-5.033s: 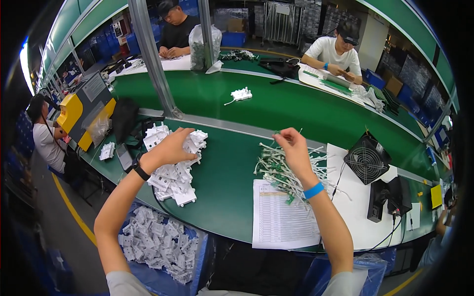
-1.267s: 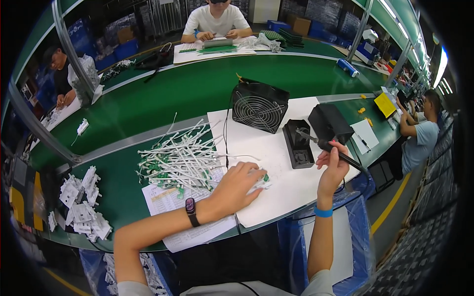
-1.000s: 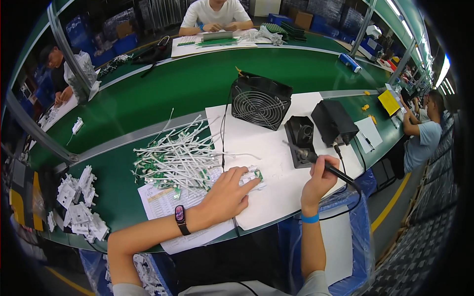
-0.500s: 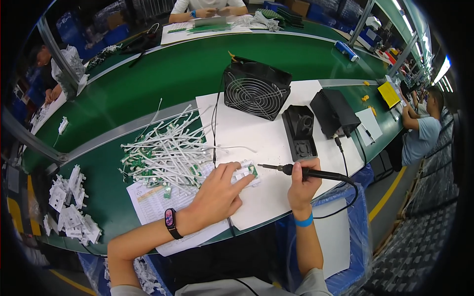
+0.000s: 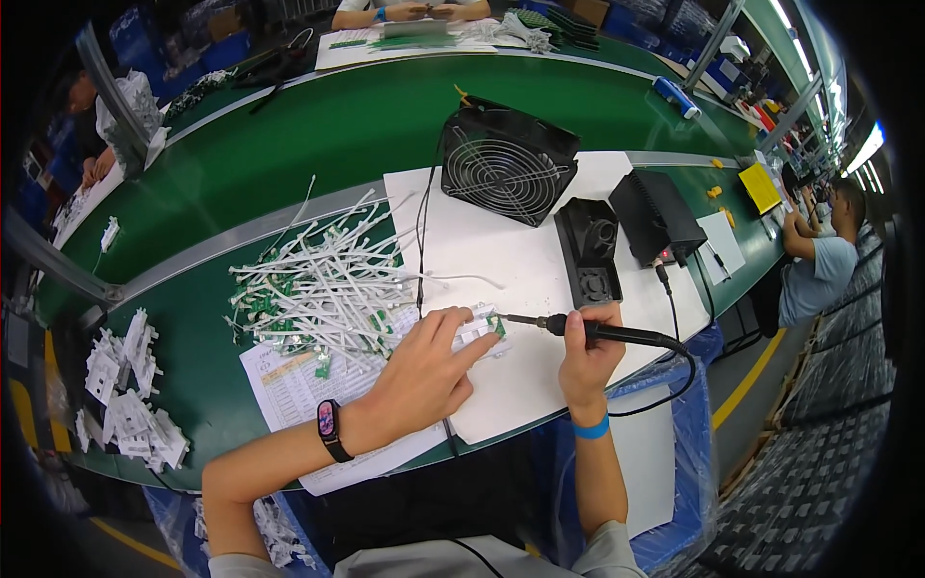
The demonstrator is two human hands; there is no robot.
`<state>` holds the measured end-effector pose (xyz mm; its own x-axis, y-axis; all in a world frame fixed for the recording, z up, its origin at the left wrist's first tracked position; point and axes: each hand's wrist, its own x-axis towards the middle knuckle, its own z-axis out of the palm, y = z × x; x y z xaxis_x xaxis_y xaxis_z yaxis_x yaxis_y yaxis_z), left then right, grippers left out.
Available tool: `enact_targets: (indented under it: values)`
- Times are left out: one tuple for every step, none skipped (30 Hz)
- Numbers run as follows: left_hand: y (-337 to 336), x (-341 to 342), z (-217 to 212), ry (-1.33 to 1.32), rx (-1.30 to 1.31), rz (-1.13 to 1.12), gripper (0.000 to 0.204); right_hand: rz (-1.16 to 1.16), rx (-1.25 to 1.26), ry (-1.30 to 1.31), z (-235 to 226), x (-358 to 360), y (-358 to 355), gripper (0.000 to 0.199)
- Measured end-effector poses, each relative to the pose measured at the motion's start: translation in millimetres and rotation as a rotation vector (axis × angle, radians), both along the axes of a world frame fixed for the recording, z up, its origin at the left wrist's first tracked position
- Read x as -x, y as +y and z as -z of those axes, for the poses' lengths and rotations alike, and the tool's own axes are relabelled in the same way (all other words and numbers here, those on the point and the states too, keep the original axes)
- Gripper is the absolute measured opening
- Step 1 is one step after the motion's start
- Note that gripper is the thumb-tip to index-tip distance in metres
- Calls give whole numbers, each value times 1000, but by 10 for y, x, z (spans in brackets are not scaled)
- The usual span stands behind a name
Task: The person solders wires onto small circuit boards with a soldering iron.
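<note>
My left hand (image 5: pixel 424 371) lies over a small white plastic housing (image 5: pixel 472 332) with a green circuit board (image 5: pixel 497 326) at its right end. Thumb and fingers press it down on a white sheet (image 5: pixel 515 390); the palm side of the grip is hidden. In my right hand (image 5: pixel 590 361) is a soldering iron (image 5: pixel 626 334), held like a pen and pointing left. Its tip is at the circuit board, just beyond my left fingertips; whether it touches cannot be made out. Left of my fingers lies a heap of white cables (image 5: pixel 323 284) with green boards on them.
Behind the work stand a black fan (image 5: pixel 506 173), a black iron stand (image 5: pixel 586 255) and a black power box (image 5: pixel 655 217). White plastic housings (image 5: pixel 130 385) are piled at left, near a printed paper (image 5: pixel 275 385). A green belt (image 5: pixel 347 125) runs beyond; other people sit around.
The soldering iron has moved slightly left, bringing its tip from just right of the circuit board to the board. My left hand keeps its hold; the whole view has shifted slightly.
</note>
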<state>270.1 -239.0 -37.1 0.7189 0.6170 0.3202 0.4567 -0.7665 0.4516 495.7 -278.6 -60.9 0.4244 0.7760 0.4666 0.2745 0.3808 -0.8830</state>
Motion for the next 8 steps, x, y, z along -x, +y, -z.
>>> enact_targets:
  values:
    - [0, -1, 5, -1, 1, -1, 56, -2, 0, -7, 6, -4, 3, 15]
    - [2, 0, 8, 0, 0, 0, 57, -3, 0, -7, 5, -3, 4, 15]
    - [4, 2, 11, 2, -1, 2, 57, -3, 3, -11, 5, -1, 6, 15]
    - [5, 2, 9, 1, 0, 1, 57, -3, 6, -16, 6, 0, 8, 15]
    - [5, 2, 4, 2, 4, 2, 57, -4, 6, -16, 6, 2, 6, 15]
    - [4, 4, 1, 3, 8, 4, 57, -7, 12, -10, 8, 4, 2, 15]
    - [3, 9, 1, 5, 9, 1, 57, -9, 19, -3, 9, 6, 2, 15]
    - [1, 6, 5, 5, 10, 1, 57, -12, 18, -3, 7, 3, 1, 16]
